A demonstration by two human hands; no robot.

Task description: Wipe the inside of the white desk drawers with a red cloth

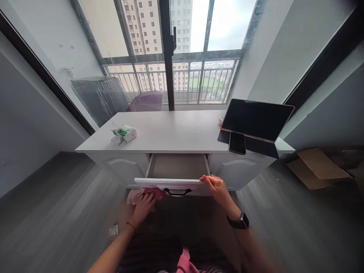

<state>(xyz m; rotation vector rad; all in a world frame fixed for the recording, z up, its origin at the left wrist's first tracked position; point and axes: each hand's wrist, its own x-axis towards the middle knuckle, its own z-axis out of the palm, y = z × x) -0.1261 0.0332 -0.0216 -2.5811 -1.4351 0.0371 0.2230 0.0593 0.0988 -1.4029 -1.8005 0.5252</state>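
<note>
A white desk [170, 132] stands under a window, its middle drawer [178, 167] pulled open and showing a bare bottom. My left hand [143, 206] presses a pink cloth [152, 192] against the drawer's white front panel, left of the black handle [177, 192]. My right hand [216, 185] rests on the top edge of the drawer front at its right end, fingers curled over the edge. A dark watch [239, 222] sits on my right wrist.
On the desk's right end a tablet [256, 119] leans on its stand with a black phone [237, 143] lying before it. A pack of wipes [125, 133] lies at the left. Flattened cardboard [318, 167] lies on the floor at right.
</note>
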